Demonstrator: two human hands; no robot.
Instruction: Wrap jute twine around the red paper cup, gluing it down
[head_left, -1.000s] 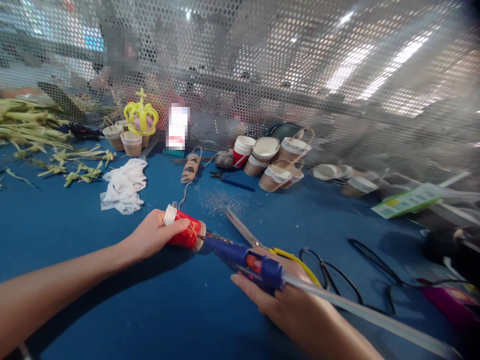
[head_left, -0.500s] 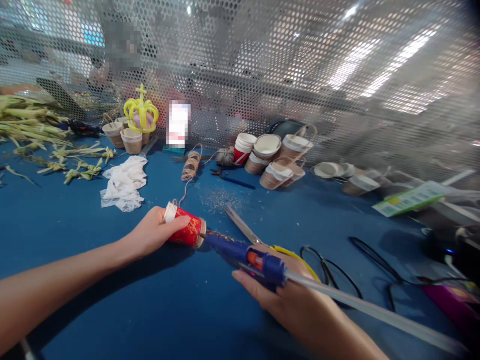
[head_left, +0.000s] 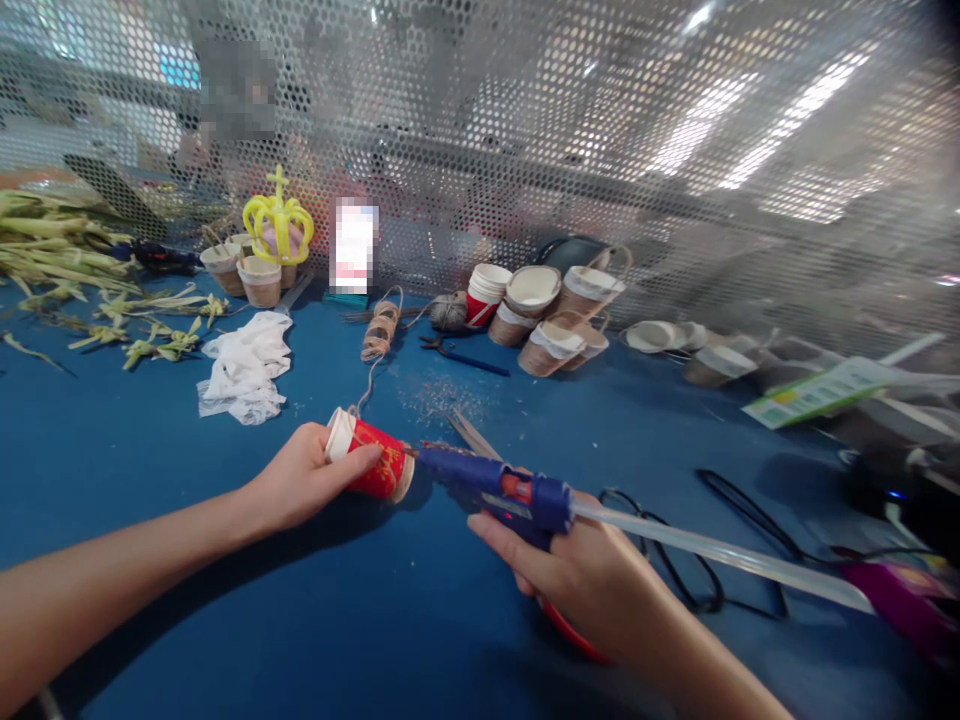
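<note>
A red paper cup (head_left: 386, 468) with gold print lies tilted on its side in my left hand (head_left: 304, 475), its white rim toward the left. Twine runs from the cup back to a wound bundle of twine (head_left: 381, 332). My right hand (head_left: 570, 565) is wrapped around a blue hot glue gun (head_left: 487, 485), with a long clear glue stick (head_left: 720, 548) out of its back. The gun's nozzle is at the base end of the cup; whether it touches I cannot tell. Scissors (head_left: 475, 437) lie behind the gun, partly hidden by it and my right hand.
Twine-wrapped cups (head_left: 551, 345), pliers (head_left: 465, 358) and a phone (head_left: 352, 245) stand or lie along the mesh wall. At left are a crumpled white cloth (head_left: 246, 365), a yellow crown (head_left: 277, 225) and dried husks (head_left: 52, 240). Black cables (head_left: 750, 520) lie at right.
The glue gun has tipped to a more level angle, its back end and glue stick rising. The cup has turned slightly in my left hand. A red scissor handle now shows below my right hand.
</note>
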